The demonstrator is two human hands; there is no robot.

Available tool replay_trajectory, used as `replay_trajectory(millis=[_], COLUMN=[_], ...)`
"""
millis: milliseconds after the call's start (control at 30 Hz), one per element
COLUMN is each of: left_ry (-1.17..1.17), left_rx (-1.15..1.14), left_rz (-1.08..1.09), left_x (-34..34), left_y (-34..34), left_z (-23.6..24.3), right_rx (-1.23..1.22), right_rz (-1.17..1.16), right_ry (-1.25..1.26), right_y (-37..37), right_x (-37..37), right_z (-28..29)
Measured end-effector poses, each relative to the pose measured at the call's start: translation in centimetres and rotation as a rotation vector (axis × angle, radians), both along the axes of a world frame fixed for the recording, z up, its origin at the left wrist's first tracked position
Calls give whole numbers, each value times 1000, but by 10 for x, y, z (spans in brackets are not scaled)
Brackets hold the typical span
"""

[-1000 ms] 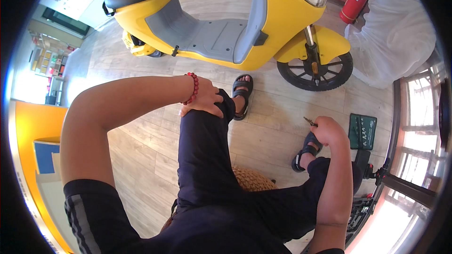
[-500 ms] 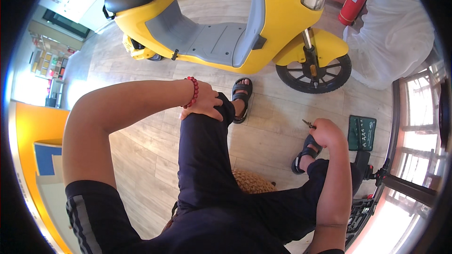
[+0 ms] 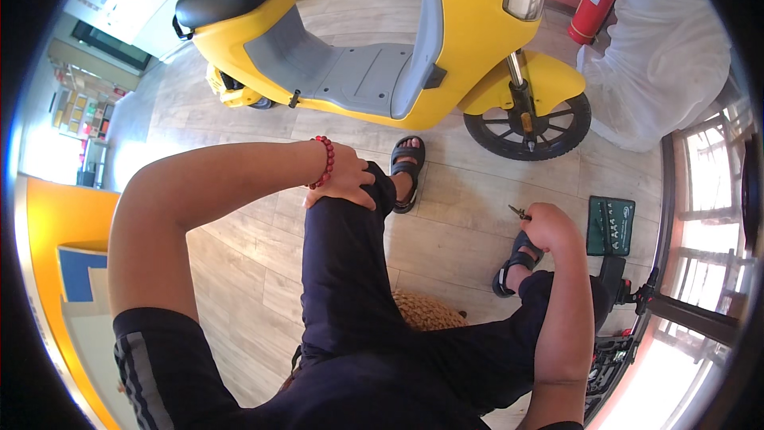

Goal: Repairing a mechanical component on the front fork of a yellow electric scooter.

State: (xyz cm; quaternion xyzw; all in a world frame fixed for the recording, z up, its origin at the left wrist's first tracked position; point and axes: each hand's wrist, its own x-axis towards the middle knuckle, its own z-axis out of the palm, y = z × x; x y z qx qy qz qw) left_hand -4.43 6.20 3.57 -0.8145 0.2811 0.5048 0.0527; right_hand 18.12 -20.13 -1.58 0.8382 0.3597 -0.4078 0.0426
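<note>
My left hand (image 3: pixel 340 177), with a red bead bracelet on its wrist, rests with fingers apart on my left knee (image 3: pixel 366 195), holding nothing. My right hand (image 3: pixel 543 225) is closed round a small key-like metal tool (image 3: pixel 519 213), its tip pointing up and left, above my right sandal (image 3: pixel 505 271). Right of that hand a green tool pouch (image 3: pixel 622 223) lies on the floor, with tools in its slots. Ahead of me stands a yellow scooter (image 3: pixel 469 0), its front wheel (image 3: pixel 557 142) beyond my right hand.
A red fire extinguisher (image 3: pixel 587 16) stands behind the scooter beside white draped sheeting (image 3: pixel 660 72). Dark equipment (image 3: pixel 605 366) sits at lower right by a bright window (image 3: pixel 708 199). A woven seat (image 3: pixel 422 306) is under me. An orange and blue panel (image 3: pixel 48 231) is at left.
The scene sits slightly lower in the picture than one second ago, as if my head has tilted a little. Both hands keep their hold and their places on or near my legs.
</note>
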Motion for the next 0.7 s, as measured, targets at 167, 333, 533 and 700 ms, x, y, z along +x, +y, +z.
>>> replay_trajectory(millis=[167, 333, 533, 700], left_ry=[-2, 12, 4, 36], left_rx=[1, 0, -1, 9], left_rz=[13, 22, 10, -3], left_x=[-3, -1, -1, 2], left_y=[0, -1, -1, -2], left_z=[1, 2, 4, 3], right_rx=[-14, -3, -29, -8], right_rz=[28, 8, 8, 23], right_ry=[-19, -12, -2, -21], right_y=[4, 1, 5, -1], right_x=[-4, -3, -2, 2], right_z=[1, -1, 0, -9])
